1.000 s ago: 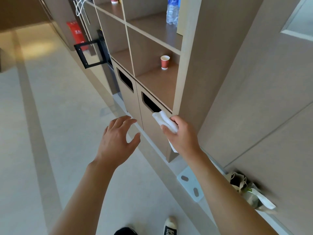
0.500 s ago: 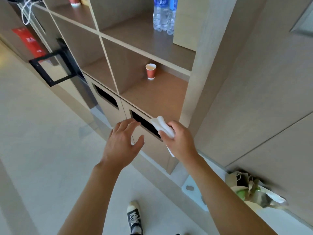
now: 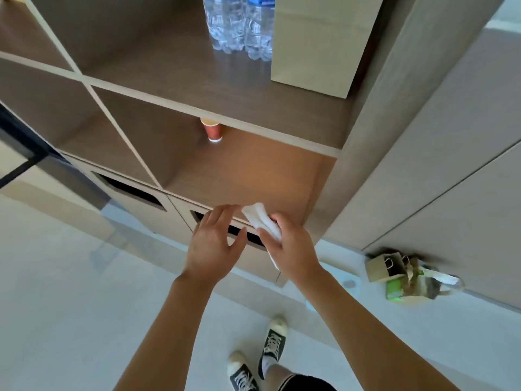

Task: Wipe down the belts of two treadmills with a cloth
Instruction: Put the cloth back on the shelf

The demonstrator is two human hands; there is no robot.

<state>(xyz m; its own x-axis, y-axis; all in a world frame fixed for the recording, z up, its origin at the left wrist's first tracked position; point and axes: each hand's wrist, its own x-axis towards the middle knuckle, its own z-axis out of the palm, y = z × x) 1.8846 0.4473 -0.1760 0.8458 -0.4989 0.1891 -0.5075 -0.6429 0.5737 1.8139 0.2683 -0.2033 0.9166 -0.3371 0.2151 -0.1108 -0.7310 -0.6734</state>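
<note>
Closing in on the shelf unit (image 3: pixel 197 105), cloth (image 3: pixel 263 221) held by the right hand (image 3: pixel 290 249).
Over the last second the view neared the waste slot (image 3: pixel 225 227); the left hand (image 3: pixel 212 246) hung open beside it, and no treadmill was in sight.

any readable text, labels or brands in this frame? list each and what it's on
None can be read.
Water bottles: blue labels cut off at the top edge, print too blurred.
Red paper cup: no print visible.
Green package beside the paper bags on the floor: markings too small and blurred.
</note>
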